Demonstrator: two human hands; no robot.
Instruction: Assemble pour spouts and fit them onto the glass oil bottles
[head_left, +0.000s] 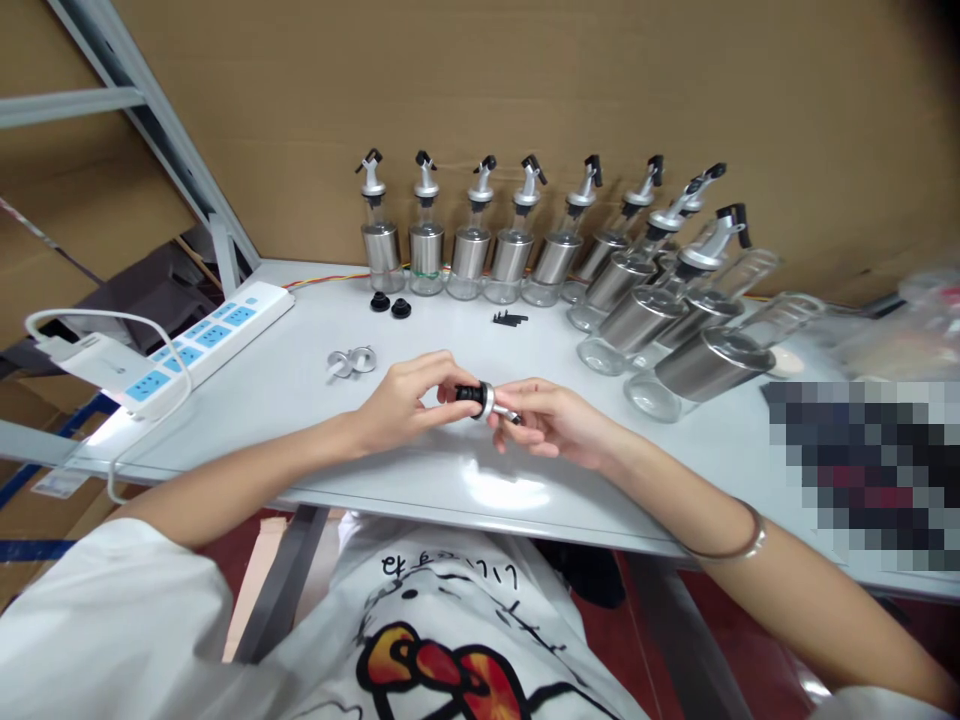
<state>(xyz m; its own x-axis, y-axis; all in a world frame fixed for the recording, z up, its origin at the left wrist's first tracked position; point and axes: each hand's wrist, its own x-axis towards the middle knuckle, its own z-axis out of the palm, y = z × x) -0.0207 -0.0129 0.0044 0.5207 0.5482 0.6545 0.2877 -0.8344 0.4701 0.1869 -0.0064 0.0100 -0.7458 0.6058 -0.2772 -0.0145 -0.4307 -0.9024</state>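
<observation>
Over the table, both hands grip one bottle pourer spout [487, 401], held level with its black stopper pointing left. My left hand [416, 395] pinches the ribbed black stopper between thumb and fingers. At the silver spout end, the fingers of my right hand [551, 418] close around the nozzle, which has a small black tip. Two loose silver spout pieces [363, 359] lie left of my left hand. Farther back sit two black rubber stoppers [401, 309], and several small black flip caps [510, 319] are piled beyond the held spout.
Several glass bottles with steel sleeves and spouts [471, 252] line the back. Bottles without spouts, including one at the front right [712, 362], stand nearby. A white power strip [202, 345] with a cable lies left. Cardboard [525, 80] rises behind the white table [300, 420].
</observation>
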